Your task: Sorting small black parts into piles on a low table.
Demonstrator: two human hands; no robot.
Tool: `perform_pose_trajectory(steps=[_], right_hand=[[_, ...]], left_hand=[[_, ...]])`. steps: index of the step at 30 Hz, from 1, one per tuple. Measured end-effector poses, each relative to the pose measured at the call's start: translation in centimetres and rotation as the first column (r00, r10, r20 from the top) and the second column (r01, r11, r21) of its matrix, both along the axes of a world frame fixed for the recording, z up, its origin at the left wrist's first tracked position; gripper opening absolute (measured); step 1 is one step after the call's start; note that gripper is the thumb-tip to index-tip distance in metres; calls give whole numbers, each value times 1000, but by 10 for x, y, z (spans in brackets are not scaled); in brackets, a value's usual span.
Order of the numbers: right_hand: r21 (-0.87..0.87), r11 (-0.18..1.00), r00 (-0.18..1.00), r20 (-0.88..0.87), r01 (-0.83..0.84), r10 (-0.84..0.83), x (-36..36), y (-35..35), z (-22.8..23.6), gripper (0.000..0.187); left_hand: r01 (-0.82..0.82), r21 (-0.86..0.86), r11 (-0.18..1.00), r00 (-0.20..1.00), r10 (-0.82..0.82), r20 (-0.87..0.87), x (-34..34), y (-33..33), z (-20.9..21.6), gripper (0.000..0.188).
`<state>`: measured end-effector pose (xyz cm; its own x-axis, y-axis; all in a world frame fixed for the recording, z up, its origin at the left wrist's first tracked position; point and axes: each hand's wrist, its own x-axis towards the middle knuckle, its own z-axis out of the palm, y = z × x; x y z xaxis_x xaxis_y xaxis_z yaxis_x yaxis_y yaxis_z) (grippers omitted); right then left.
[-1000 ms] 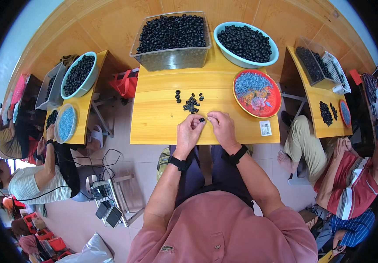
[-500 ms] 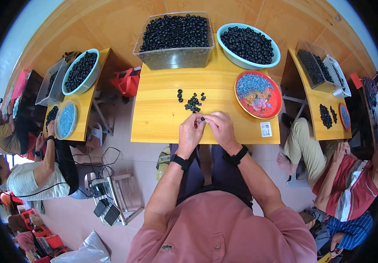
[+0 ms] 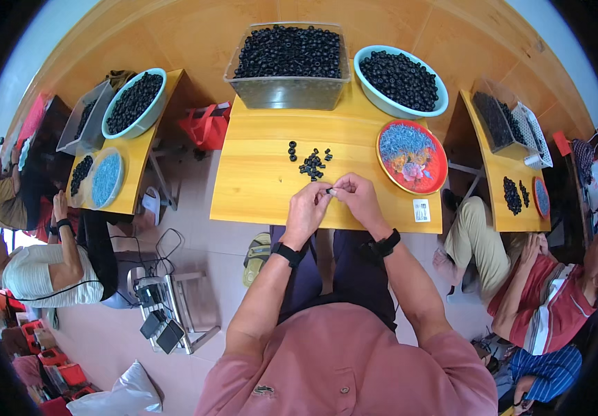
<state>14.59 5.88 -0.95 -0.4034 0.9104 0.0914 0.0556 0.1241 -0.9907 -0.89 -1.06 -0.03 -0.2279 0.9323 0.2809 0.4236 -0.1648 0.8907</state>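
Between my fingertips, over the near part of the yellow table (image 3: 264, 201), is a small black plastic part (image 3: 330, 191). My left hand (image 3: 306, 211) pinches one side of it, and my right hand (image 3: 359, 200) meets it from the other with thumb and finger closed. Just beyond lies a loose pile of small black parts (image 3: 310, 165). A few round black pieces (image 3: 292, 151) stand in a short row to its left. At the right, a red flowered tray (image 3: 423, 182) carries a heap of small blue-grey pieces (image 3: 405, 139).
At the table's back stand a clear bin (image 3: 285, 93) and a pale blue basin (image 3: 410, 111), both full of black round parts. A white label (image 3: 421, 210) sticks near the right edge. People work at tables on both sides. A metal stool (image 3: 181, 312) with cables stands at left.
The view has shifted slightly. My hands stay together at the small black part, which now shows a little more between the fingertips; the right fingers have changed their pinch.
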Motion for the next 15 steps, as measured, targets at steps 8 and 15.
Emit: perform_pose_trajectory(steps=[8, 15], right_hand=[[403, 915, 895, 417, -23, -161, -21, 28, 35, 13], [495, 837, 679, 699, -233, -225, -41, 43, 40, 12]], left_hand=[[-63, -49, 997, 989, 69, 133, 0, 1, 0, 18], [-85, -103, 991, 985, 99, 144, -2, 1, -1, 18]])
